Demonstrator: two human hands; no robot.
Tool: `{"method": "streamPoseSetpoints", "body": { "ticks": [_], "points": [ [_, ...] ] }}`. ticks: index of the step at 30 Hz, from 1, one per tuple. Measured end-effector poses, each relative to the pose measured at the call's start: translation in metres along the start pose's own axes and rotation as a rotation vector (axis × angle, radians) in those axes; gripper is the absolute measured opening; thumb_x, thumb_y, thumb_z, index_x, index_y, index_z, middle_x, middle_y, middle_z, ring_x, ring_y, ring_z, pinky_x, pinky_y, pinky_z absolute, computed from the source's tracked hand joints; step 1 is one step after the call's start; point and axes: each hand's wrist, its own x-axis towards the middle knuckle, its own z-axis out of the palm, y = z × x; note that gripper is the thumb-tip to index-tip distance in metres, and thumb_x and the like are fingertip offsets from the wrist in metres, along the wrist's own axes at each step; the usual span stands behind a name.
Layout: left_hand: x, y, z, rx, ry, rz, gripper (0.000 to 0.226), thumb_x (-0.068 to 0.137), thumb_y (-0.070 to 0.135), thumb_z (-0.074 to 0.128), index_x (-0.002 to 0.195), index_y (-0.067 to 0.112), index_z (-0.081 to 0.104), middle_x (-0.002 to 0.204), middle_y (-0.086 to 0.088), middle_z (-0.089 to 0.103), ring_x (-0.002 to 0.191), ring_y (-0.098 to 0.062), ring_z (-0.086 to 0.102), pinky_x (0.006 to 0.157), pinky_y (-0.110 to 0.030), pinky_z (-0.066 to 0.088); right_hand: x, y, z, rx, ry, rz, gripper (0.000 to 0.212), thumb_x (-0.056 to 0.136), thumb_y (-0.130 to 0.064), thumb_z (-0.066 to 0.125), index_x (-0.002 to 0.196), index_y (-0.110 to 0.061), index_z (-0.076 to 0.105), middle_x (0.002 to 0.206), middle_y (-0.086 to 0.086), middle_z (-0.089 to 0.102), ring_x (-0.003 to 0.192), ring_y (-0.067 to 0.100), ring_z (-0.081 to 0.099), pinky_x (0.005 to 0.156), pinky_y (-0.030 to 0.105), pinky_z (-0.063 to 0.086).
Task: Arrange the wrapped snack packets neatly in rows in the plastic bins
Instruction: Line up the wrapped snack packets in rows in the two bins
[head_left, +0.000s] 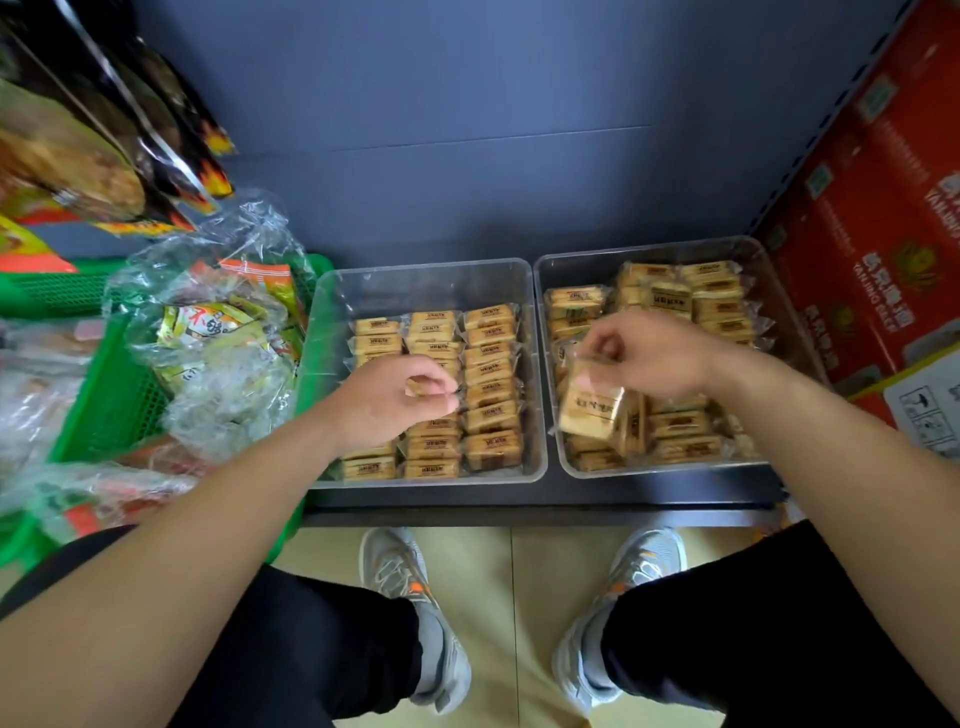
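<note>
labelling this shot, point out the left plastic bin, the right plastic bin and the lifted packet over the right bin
left plastic bin (426, 286): head view, bare back wall
right plastic bin (576, 270): head view, bare back wall
lifted packet (592, 404): head view, printed front face

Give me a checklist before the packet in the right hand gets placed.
1. Right hand grip on lifted packet: ok, pinched at the wrapper's top.
2. Left hand grip on middle-row packet: ok, fingers curl round it.
3. Left bin rows straight: ok, three rows.
4. Right bin rows straight: not ok, packets jumbled.
5. Free room at left bin's back: ok, bare.
6. Slot under left hand: cannot tell, hidden.
</note>
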Motion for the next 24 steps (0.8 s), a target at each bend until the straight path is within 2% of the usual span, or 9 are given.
{"method": "streamPoseSetpoints", "body": {
  "ticks": [3,5,8,12,15,17,19,21,24],
  "points": [
    [0.003,0.014,0.009,-0.167,0.027,0.015,0.036,0.096,0.044,0.063,0.128,0.03,0.062,0.119,0.018,0.068,0.107,-0.003,0.064,0.098,-0.037,0.052,-0.002,-0.012,-0.004,0.314,0.019,-0.018,0.017,0.097,-0.033,0.065,0.104,-0.019,0.07,0.094,-0.001,0.076,0.086,0.016,0.073,0.074,0.03,0.058],
    [0.005,0.023,0.014,-0.319,0.034,0.034,0.03,0.1,0.041,0.057,0.128,0.032,0.06,0.118,0.017,0.069,0.104,-0.004,0.068,0.095,-0.038,0.056,0.003,-0.02,0.001,0.413,0.02,-0.036,0.02,0.098,-0.031,0.063,0.106,-0.013,0.07,0.094,0.002,0.076,0.087,0.019,0.075,0.073,0.028,0.059],
    [0.005,0.032,0.01,-0.444,0.042,0.05,0.029,0.102,0.041,0.052,0.127,0.031,0.061,0.112,0.014,0.073,0.099,-0.004,0.07,0.088,-0.032,0.057,0.015,-0.027,0.01,0.522,0.035,-0.024,0.023,0.097,-0.027,0.066,0.111,-0.009,0.067,0.099,0.006,0.075,0.093,0.02,0.074,0.081,0.032,0.062],
    [0.015,0.027,0.004,-0.42,0.069,0.064,0.039,0.094,0.028,0.07,0.133,0.027,0.061,0.117,0.011,0.07,0.104,-0.007,0.068,0.077,-0.028,0.058,0.025,-0.029,0.022,0.681,-0.048,-0.042,0.018,0.096,-0.024,0.067,0.108,-0.011,0.067,0.1,0.003,0.076,0.1,0.019,0.074,0.092,0.039,0.059],
    [0.023,0.016,0.011,-0.307,0.045,0.036,0.041,0.091,0.018,0.074,0.13,0.025,0.064,0.116,0.012,0.067,0.098,-0.007,0.069,0.079,-0.027,0.058,0.025,-0.029,0.024,0.491,-0.025,-0.04,0.015,0.098,-0.034,0.062,0.11,-0.024,0.067,0.102,-0.007,0.073,0.1,0.012,0.071,0.094,0.037,0.055],
    [0.03,0.003,0.02,-0.139,0.005,-0.009,0.043,0.091,0.018,0.073,0.132,0.027,0.062,0.12,0.014,0.064,0.104,-0.003,0.063,0.089,-0.026,0.052,0.026,-0.024,0.021,0.337,0.062,0.003,0.022,0.099,-0.037,0.059,0.116,-0.026,0.065,0.107,-0.009,0.069,0.099,0.01,0.068,0.095,0.037,0.053],
    [0.035,-0.011,0.033,-0.03,-0.073,-0.06,0.045,0.089,0.018,0.074,0.131,0.029,0.061,0.124,0.013,0.062,0.112,-0.005,0.059,0.094,-0.026,0.043,0.027,-0.017,0.02,0.305,0.088,0.042,0.021,0.1,-0.035,0.059,0.116,-0.023,0.065,0.106,-0.004,0.07,0.097,0.013,0.068,0.097,0.041,0.053],
    [0.037,-0.021,0.047,0.017,-0.133,-0.097,0.043,0.087,0.018,0.076,0.125,0.033,0.061,0.122,0.014,0.061,0.113,-0.008,0.059,0.092,-0.025,0.041,0.027,-0.012,0.021,0.273,0.063,0.053,0.017,0.1,-0.033,0.06,0.112,-0.023,0.067,0.103,-0.001,0.072,0.094,0.013,0.069,0.095,0.04,0.054],
    [0.043,-0.028,0.067,0.049,-0.178,-0.095,0.04,0.087,0.015,0.077,0.12,0.032,0.062,0.115,0.014,0.059,0.105,-0.009,0.059,0.075,-0.013,0.04,0.026,-0.013,0.024,0.222,0.011,0.036,0.017,0.1,-0.033,0.061,0.112,-0.023,0.067,0.101,-0.009,0.07,0.092,0.006,0.067,0.086,0.025,0.051]
  ]
}}
